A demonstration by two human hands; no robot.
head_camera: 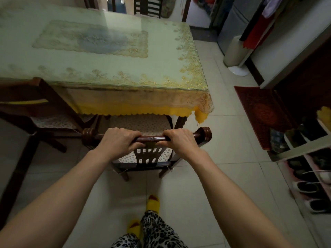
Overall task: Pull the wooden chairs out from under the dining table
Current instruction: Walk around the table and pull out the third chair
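Observation:
A dark wooden chair (203, 135) with a patterned seat cushion stands in front of me, its seat partly under the near edge of the dining table (111, 63). My left hand (119, 140) and my right hand (182, 140) both grip the chair's top rail, side by side. The table has a glass top over a gold lace cloth with a yellow fringe. A second wooden chair (44, 108) stands at the left, its seat partly under the table. Another chair back (147, 6) shows beyond the far edge.
A shoe rack (308, 169) with several shoes lines the right wall, with a red doormat (259, 111) beside it. A white standing fan (236, 56) stands at the back right. Pale floor tiles (223, 140) lie between table and rack. My yellow slippers (152, 203) are below the chair.

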